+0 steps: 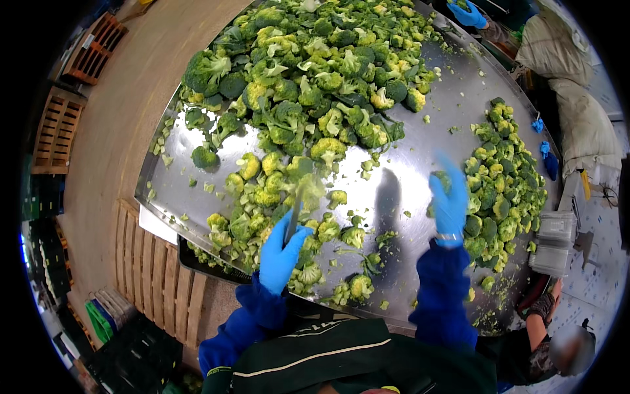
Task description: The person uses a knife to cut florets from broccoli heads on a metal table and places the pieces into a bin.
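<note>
Both my hands wear blue gloves over a steel table (423, 128). My left hand (283, 256) grips a knife (295, 214), its blade pointing away from me and slightly blurred, above a scatter of cut broccoli florets (268, 192). My right hand (450, 202), also blurred, is raised with fingers bent beside a pile of small florets (502, 197); a green floret (441, 181) shows at its fingers, and whether it is held is not clear. A large heap of broccoli heads (305, 74) covers the far part of the table.
Clear plastic tubs (553, 241) stand at the right edge, near a co-worker's arm (536, 325). Another worker's gloved hand (467, 15) is at the far right. Below the left edge are a wooden pallet (152, 271) and a black crate (211, 261) with broccoli pieces.
</note>
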{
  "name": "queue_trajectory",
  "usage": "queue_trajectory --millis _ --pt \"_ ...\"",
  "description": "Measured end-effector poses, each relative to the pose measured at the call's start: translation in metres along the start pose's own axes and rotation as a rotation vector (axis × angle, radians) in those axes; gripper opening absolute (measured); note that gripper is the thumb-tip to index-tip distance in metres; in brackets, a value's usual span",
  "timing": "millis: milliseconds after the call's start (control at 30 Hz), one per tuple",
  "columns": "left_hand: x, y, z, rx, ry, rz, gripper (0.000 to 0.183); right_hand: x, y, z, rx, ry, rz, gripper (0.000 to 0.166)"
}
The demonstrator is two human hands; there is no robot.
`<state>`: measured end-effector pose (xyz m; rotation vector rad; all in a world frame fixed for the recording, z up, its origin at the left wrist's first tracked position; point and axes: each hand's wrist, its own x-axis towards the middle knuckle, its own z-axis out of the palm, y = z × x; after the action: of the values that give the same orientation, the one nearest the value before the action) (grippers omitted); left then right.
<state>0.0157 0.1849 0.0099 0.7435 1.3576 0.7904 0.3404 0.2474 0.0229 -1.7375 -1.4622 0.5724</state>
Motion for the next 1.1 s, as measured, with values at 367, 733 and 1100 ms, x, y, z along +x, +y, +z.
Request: queue_trajectory --millis 367,733,1100 --pt "-0.013 -0.021 -0.033 0.031 0.066 -0.145 0.04 0.22 0.093 0.108 -0.749 -0.072 -0.455 0.055" --pt "-0.014 0.024 0.014 0.894 0.053 0.537 0.046 -0.029 -0.033 0.096 1.321 -0.632 0.644 0.058" --pt "-0.028 0.011 -0.011 1.227 0.266 0.727 0.067 -0.101 -0.098 0.113 1.028 -0.506 0.499 0.079"
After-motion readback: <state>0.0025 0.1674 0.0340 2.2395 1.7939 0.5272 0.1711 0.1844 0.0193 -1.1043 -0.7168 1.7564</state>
